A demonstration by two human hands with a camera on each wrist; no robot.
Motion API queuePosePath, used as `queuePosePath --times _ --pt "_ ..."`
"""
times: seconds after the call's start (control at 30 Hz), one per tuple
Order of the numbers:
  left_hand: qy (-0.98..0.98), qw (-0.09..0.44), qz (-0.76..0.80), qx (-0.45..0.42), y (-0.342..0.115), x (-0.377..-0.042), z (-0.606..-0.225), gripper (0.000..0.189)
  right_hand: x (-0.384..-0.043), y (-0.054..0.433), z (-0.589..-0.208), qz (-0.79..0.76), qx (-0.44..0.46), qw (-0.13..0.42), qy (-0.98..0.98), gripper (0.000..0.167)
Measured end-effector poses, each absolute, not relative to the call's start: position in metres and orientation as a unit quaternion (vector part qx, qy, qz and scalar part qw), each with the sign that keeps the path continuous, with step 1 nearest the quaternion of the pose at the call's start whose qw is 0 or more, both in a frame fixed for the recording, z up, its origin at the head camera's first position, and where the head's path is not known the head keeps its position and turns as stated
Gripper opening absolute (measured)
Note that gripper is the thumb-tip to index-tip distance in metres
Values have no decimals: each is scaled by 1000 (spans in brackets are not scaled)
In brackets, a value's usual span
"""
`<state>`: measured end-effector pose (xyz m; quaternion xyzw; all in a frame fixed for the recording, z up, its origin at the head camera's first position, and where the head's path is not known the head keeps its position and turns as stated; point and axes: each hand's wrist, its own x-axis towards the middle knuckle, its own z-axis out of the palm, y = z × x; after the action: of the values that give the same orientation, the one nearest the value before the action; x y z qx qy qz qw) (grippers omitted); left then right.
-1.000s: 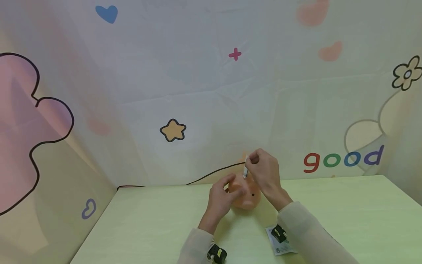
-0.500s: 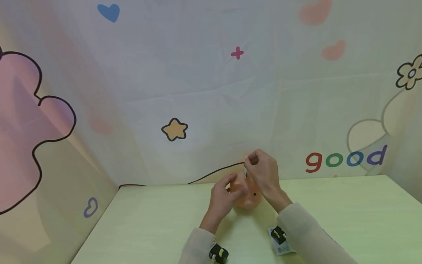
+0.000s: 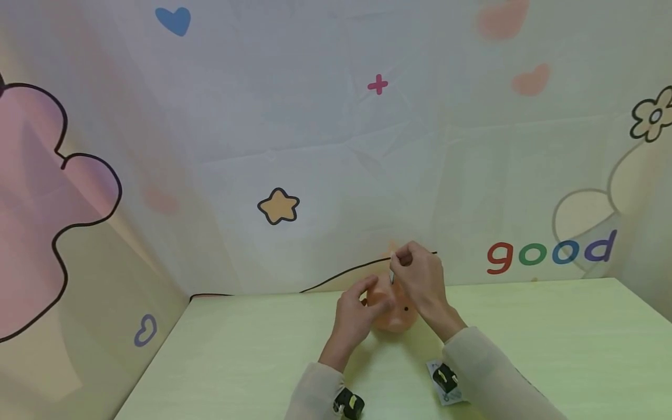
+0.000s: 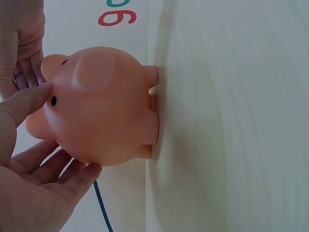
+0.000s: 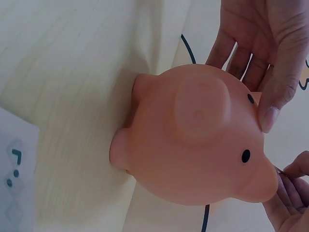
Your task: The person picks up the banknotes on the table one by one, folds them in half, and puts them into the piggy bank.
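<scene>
A pink piggy bank stands upright on its feet near the back of the table, its snout toward me. My left hand holds its left side, thumb on the head by the eye and fingers spread around the flank, as the left wrist view of the piggy bank shows. Above its back, my right hand pinches a thin folded banknote between thumb and fingertips. The note's lower end is at the top of the bank, where the slot is hidden; only a short piece shows.
A pale banknote lies on the table under my right wrist, partly covered by the wrist camera; a printed paper corner shows in the right wrist view. A printed cloth backdrop rises right behind the piggy bank.
The folded banknote has gone lower into the top of the piggy bank, and less of it shows. My right hand has dropped slightly with it. The left hand keeps its hold.
</scene>
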<state>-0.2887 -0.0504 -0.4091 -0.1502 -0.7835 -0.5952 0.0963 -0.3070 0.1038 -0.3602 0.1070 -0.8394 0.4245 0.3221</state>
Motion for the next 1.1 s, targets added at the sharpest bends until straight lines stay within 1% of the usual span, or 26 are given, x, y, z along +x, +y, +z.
queuePosePath --times 0.3,0.57,0.73,1.1 --pt "-789 95 -590 -145 -50 -289 -410 55 -300 104 -359 438 100 291 -845 7" --pt "-788 91 -591 -145 -50 -289 -410 53 -294 105 -359 455 109 283 -837 5" --pt "-788 96 -590 -150 -50 -289 -410 53 -290 104 -359 463 105 292 -831 4" --pt "-791 103 -584 -149 -51 -290 -412 52 -285 104 -360 474 94 279 -830 9"
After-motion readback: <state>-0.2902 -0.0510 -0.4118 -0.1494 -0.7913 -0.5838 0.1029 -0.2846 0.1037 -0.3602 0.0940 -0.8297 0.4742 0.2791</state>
